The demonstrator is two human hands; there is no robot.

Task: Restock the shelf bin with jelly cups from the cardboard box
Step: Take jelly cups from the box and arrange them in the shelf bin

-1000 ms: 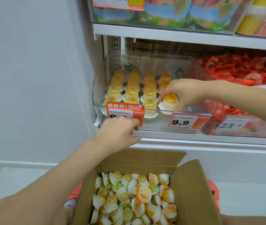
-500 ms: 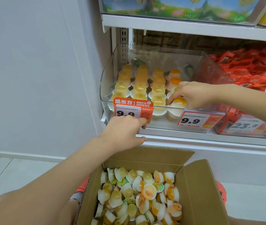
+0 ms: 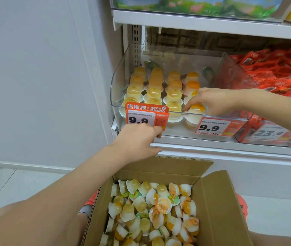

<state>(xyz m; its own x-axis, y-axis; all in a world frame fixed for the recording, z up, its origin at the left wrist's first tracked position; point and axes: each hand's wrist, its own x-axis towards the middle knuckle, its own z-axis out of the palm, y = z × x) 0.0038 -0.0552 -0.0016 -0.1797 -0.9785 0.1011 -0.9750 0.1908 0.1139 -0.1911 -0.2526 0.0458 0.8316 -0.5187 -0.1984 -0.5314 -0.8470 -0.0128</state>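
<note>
Bin's (image 3: 119,82) open on top, with bare floor along its right side past the jelly cup rows (image 3: 160,89). The shelf above (image 3: 212,25) caps headroom, and the clear front wall (image 3: 180,121) blocks going straight in.

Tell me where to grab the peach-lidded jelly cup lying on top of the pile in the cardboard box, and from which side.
Pinch the jelly cup across its wide round lid rim, coming straight down from above. It lies tilted on top of the heap in the cardboard box, lid facing up, so the rim is probably easiest to reach; its dome is buried among neighbours.
</note>
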